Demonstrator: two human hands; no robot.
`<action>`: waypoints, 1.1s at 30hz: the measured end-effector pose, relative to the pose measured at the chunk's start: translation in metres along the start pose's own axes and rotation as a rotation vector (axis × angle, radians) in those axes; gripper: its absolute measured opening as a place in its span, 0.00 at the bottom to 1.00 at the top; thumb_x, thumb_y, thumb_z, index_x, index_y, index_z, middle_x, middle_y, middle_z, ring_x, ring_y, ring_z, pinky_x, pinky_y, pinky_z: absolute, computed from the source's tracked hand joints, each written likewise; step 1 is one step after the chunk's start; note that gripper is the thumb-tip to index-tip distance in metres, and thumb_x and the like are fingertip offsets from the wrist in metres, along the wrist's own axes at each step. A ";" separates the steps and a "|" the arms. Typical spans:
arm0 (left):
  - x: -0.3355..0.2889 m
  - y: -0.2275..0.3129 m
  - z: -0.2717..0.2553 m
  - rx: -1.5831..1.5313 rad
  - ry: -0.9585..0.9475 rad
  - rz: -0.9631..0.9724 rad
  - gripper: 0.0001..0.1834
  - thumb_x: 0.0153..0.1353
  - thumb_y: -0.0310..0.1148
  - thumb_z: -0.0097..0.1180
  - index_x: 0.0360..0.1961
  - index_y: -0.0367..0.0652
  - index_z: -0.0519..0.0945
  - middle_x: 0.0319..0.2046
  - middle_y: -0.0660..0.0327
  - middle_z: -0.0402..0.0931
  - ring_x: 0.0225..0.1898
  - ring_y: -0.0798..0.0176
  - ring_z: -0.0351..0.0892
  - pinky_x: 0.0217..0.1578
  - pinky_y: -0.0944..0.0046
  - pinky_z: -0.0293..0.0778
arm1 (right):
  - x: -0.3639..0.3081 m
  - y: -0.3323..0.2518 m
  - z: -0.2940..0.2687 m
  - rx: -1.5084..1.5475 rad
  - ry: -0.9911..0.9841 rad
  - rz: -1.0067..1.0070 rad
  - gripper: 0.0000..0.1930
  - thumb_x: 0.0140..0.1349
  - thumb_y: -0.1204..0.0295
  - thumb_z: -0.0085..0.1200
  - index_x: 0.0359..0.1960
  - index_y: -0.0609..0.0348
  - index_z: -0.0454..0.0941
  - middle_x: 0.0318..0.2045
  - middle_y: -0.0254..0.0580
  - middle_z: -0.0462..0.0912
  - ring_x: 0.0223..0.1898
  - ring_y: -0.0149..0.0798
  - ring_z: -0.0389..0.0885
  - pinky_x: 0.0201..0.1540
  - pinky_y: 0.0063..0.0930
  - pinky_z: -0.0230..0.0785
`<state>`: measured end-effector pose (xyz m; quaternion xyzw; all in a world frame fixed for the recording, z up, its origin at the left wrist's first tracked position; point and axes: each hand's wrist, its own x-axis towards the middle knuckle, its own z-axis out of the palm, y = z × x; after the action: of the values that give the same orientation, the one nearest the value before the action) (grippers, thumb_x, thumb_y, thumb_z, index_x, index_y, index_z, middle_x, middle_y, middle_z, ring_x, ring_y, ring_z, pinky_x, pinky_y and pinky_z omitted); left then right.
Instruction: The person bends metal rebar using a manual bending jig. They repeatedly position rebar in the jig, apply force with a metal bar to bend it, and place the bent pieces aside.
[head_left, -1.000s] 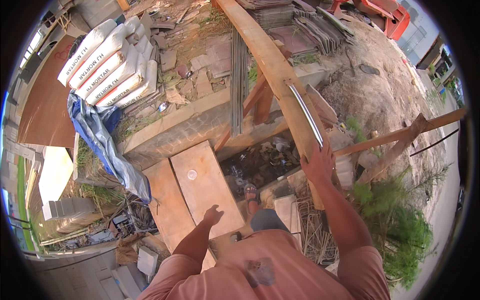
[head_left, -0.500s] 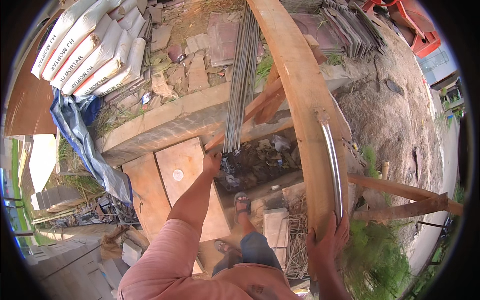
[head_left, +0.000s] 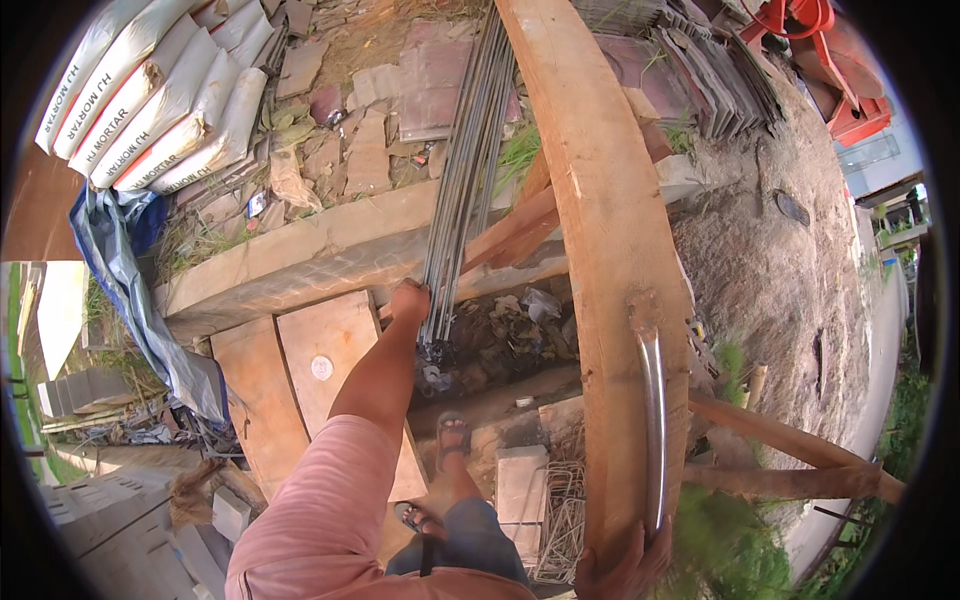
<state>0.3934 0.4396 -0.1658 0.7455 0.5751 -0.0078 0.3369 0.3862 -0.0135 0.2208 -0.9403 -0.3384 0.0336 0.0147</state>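
A long bundle of thin steel rods [head_left: 458, 190] slants down from the top, its near ends over a littered trench. My left hand [head_left: 409, 298] is closed against the left side of the bundle, a little above those ends; its fingertips are hidden. A shiny metal pipe [head_left: 653, 430] lies lengthwise along a thick wooden beam [head_left: 610, 220] on my right. My right hand [head_left: 628, 562] is wrapped round the near end of the pipe, close to the lower edge of the picture.
Wooden panels [head_left: 330, 345] lie left of my feet. A concrete ledge [head_left: 300, 240] crosses behind the trench. Stacked white sacks [head_left: 150, 100] stand at far left, above a blue-grey tarp [head_left: 140, 270]. Bent wire pieces [head_left: 562, 510] lie beside the beam. Timber braces [head_left: 790, 440] jut out right.
My left hand has moved farther up along the rods, whose near ends now sit lower. My right hand and the pipe appear lower. The whole view has shifted somewhat left.
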 end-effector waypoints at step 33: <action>-0.449 -0.263 -0.114 -0.498 -0.657 -0.011 0.19 0.68 0.43 0.46 0.41 0.34 0.76 0.18 0.53 0.78 0.19 0.60 0.80 0.20 0.62 0.74 | 0.002 -0.003 0.017 0.152 0.227 -0.015 0.38 0.49 0.61 0.62 0.62 0.61 0.62 0.63 0.60 0.56 0.66 0.57 0.56 0.64 0.52 0.51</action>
<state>-0.0284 0.1452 -0.0283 0.5960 0.4254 -0.1077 0.6725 0.3847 -0.0096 0.2037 -0.9316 -0.3382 -0.0474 0.1245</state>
